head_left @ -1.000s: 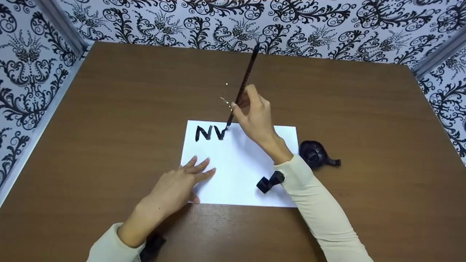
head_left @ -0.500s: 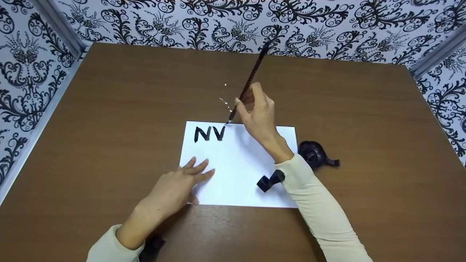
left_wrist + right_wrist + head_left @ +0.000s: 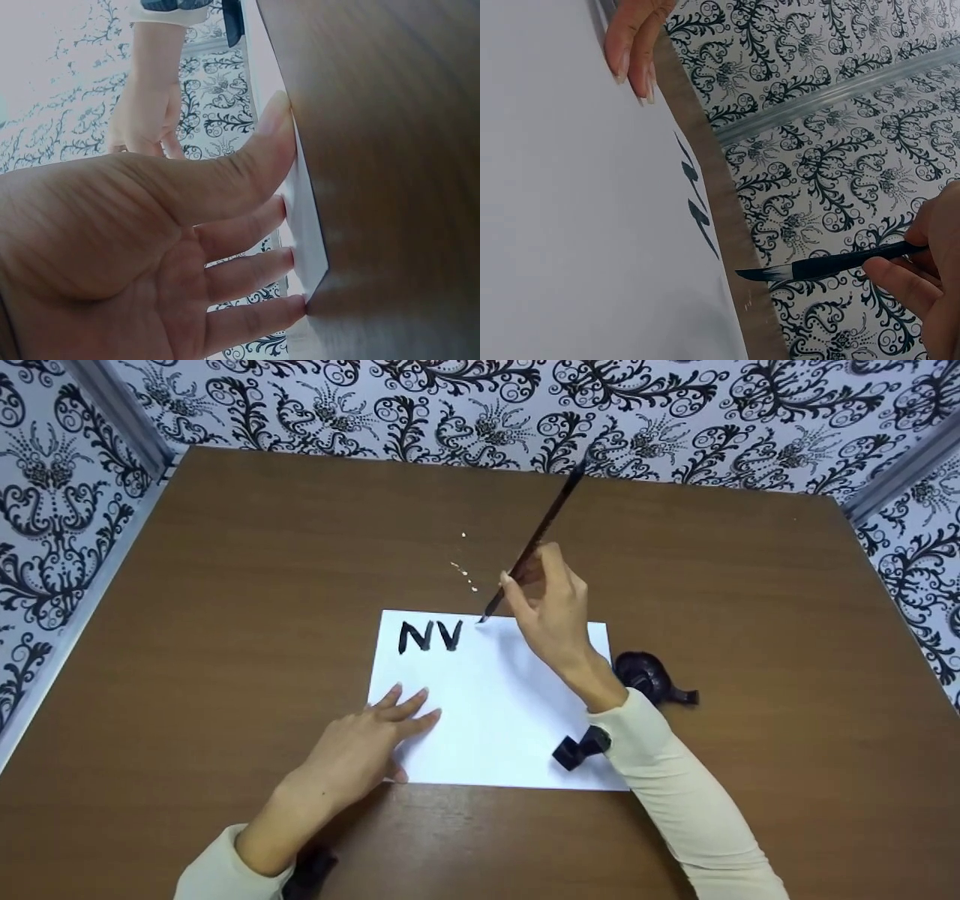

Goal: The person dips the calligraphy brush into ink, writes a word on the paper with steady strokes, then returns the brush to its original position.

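Observation:
My right hand (image 3: 553, 611) pinches a dark paintbrush (image 3: 536, 540) between thumb and fingers, its handle tilted up and to the right. The brush's black tip is at the upper edge of a white sheet of paper (image 3: 480, 720), right of two black painted letters (image 3: 431, 637), N and V. In the right wrist view, the dark wet bristles (image 3: 759, 274) appear just off the paper's surface. With fingers spread, my left hand (image 3: 356, 750) rests on the paper's lower left; the left wrist view shows its thumb (image 3: 274, 142) and fingertips pressing the sheet.
A small black pot with a short spout (image 3: 646, 676) stands at the sheet's right edge, partly behind the right sleeve. Small gold specks (image 3: 465, 574) mark the brown table (image 3: 225, 585) beyond the paper. Black-and-white patterned wall panels (image 3: 480, 412) rise behind the table.
The right hand and brush have moved right, away from the V, whose right stroke was being painted a second ago. The brush tilts further right. My left hand stays in place.

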`<action>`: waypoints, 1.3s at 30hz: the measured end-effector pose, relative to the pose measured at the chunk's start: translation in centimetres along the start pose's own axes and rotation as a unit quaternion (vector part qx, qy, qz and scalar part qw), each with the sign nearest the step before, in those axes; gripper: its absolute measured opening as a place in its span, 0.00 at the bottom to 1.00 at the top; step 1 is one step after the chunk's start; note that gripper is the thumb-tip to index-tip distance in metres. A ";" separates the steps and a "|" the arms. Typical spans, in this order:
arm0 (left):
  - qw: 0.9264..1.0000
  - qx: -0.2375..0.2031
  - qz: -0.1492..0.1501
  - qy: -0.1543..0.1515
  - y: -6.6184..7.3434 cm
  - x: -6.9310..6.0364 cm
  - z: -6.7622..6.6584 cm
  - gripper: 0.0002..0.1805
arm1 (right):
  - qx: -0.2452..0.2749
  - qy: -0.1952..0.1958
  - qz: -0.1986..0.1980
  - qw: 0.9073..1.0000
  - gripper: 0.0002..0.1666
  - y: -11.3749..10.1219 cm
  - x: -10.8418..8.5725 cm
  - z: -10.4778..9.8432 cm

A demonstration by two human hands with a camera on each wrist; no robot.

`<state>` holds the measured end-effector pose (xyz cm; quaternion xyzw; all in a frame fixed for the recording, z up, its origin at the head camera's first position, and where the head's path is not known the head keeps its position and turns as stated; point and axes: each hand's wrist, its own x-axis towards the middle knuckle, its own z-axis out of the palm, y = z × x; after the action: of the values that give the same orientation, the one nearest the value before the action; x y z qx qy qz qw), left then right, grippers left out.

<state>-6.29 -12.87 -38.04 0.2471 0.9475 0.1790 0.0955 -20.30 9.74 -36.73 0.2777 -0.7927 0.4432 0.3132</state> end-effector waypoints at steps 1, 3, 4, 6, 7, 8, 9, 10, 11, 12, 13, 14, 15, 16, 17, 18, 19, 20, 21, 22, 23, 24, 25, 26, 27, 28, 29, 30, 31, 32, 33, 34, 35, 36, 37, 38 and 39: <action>1.000 0.001 0.002 0.001 0.0 0.0 0.0 0.41 | 0.001 -0.001 0.000 1.000 0.11 0.0 -0.1 0.0; 1.000 0.002 0.009 0.007 -0.1 -0.1 0.0 0.41 | 0.005 -0.003 0.000 1.000 0.11 0.1 -0.2 0.1; 1.000 0.003 0.014 0.010 -0.1 -0.1 0.0 0.41 | 0.008 -0.004 0.000 1.000 0.10 0.1 -0.3 0.2; 1.000 0.002 0.021 0.016 -0.2 -0.1 0.0 0.41 | 0.014 -0.003 0.001 1.000 0.10 0.2 -0.3 0.4; 1.000 0.002 0.024 0.018 -0.3 -0.1 0.0 0.41 | 0.016 -0.001 0.002 1.000 0.10 0.3 -0.3 0.5; 0.999 0.003 0.027 0.020 -0.3 -0.1 0.0 0.41 | 0.018 0.002 0.001 1.000 0.09 0.3 -0.3 0.6; 0.999 0.002 0.027 0.020 -0.3 -0.2 0.0 0.42 | 0.018 0.005 0.001 1.000 0.09 0.4 -0.2 0.7; 1.000 0.002 0.025 0.018 -0.4 -0.2 -0.1 0.42 | 0.019 0.008 0.001 1.000 0.09 0.4 -0.2 0.7; 1.000 0.002 0.024 0.016 -0.4 -0.2 -0.1 0.42 | 0.018 0.011 0.001 1.000 0.09 0.4 -0.2 0.8; 1.000 0.003 0.025 0.016 -0.4 -0.2 -0.1 0.42 | 0.017 0.012 0.002 1.000 0.10 0.4 -0.2 0.8; 1.000 0.003 0.024 0.016 -0.4 -0.1 -0.1 0.42 | 0.017 0.012 0.002 1.000 0.10 0.4 -0.2 0.8; 1.000 0.004 0.026 0.018 -0.4 -0.1 -0.1 0.42 | 0.016 0.012 0.002 1.000 0.10 0.4 -0.2 0.8; 0.999 0.005 0.026 0.019 -0.4 -0.1 -0.1 0.42 | 0.016 0.011 0.002 1.000 0.10 0.4 -0.2 0.9; 0.999 0.006 0.029 0.021 -0.4 -0.1 -0.1 0.42 | 0.016 0.010 0.002 1.000 0.10 0.5 -0.2 0.9; 0.999 0.006 0.029 0.021 -0.4 -0.1 -0.1 0.42 | 0.015 0.009 0.001 1.000 0.10 0.5 -0.3 0.9; 0.999 0.006 0.029 0.021 -0.4 0.0 -0.1 0.42 | 0.015 0.009 0.000 1.000 0.10 0.5 -0.3 0.9; 0.999 0.006 0.027 0.019 -0.3 0.0 -0.1 0.42 | 0.015 0.008 -0.001 1.000 0.10 0.6 -0.3 0.9; 1.000 0.006 0.025 0.016 -0.3 0.0 0.0 0.42 | 0.015 0.009 -0.001 1.000 0.11 0.6 -0.4 1.0; 1.000 0.005 0.022 0.012 -0.3 0.0 0.0 0.42 | 0.016 0.009 -0.001 1.000 0.11 0.7 -0.4 1.0; 1.000 0.004 0.017 0.008 -0.2 0.0 0.0 0.42 | 0.015 0.009 -0.001 1.000 0.11 0.7 -0.4 1.0; 1.000 0.002 0.013 0.004 -0.2 0.0 0.1 0.42 | 0.016 0.009 -0.001 1.000 0.11 0.7 -0.5 1.1; 1.000 0.003 0.011 0.002 -0.2 0.0 0.0 0.42 | 0.016 0.008 0.000 1.000 0.11 0.7 -0.5 1.1; 1.000 0.003 0.010 0.001 -0.2 0.0 0.0 0.42 | 0.016 0.007 0.000 1.000 0.11 0.7 -0.5 1.2; 1.000 0.004 0.009 0.000 -0.2 -0.1 0.0 0.42 | 0.016 0.006 0.001 1.000 0.11 0.7 -0.5 1.2; 1.000 0.005 0.010 0.001 -0.2 -0.1 0.0 0.42 | 0.016 0.004 0.000 1.000 0.11 0.7 -0.5 1.2; 1.000 0.005 0.010 0.002 -0.1 -0.1 0.0 0.42 | 0.016 0.003 0.000 1.000 0.11 0.7 -0.6 1.3; 1.000 0.006 0.011 0.003 -0.2 -0.1 0.0 0.42 | 0.016 0.002 -0.001 1.000 0.11 0.7 -0.6 1.3; 1.000 0.007 0.012 0.004 -0.2 -0.1 0.0 0.42 | 0.017 0.001 -0.001 1.000 0.11 0.7 -0.6 1.3; 1.000 0.007 0.012 0.003 -0.2 -0.1 0.0 0.42 | 0.015 0.000 -0.002 1.000 0.11 0.8 -0.6 1.3; 1.000 0.007 0.012 0.003 -0.2 -0.1 0.0 0.42 | 0.015 -0.002 -0.003 1.000 0.11 0.8 -0.6 1.4; 1.000 0.007 0.012 0.003 -0.2 -0.1 0.0 0.42 | 0.013 -0.004 -0.005 1.000 0.10 0.8 -0.6 1.3; 1.000 0.007 0.011 0.002 -0.2 -0.1 0.0 0.42 | 0.011 -0.005 -0.007 1.000 0.10 0.7 -0.6 1.3; 1.000 0.008 0.012 0.001 -0.2 -0.1 0.0 0.43 | 0.009 -0.007 -0.009 1.000 0.10 0.7 -0.6 1.3; 1.000 0.006 0.011 0.000 -0.2 0.0 0.0 0.43 | 0.008 -0.008 -0.011 1.000 0.10 0.8 -0.6 1.3; 1.000 0.006 0.012 0.000 -0.2 0.0 0.0 0.43 | 0.006 -0.009 -0.014 1.000 0.10 0.7 -0.6 1.3; 1.000 0.006 0.012 0.001 -0.2 0.0 0.0 0.43 | 0.005 -0.010 -0.016 1.000 0.10 0.7 -0.6 1.3; 1.000 0.007 0.012 0.001 -0.2 0.0 0.0 0.43 | 0.004 -0.012 -0.018 1.000 0.11 0.7 -0.6 1.2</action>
<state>-6.39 -13.02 -38.14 0.2588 0.9458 0.1738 0.0906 -20.72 9.06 -38.04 0.2983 -0.7894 0.4376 0.3104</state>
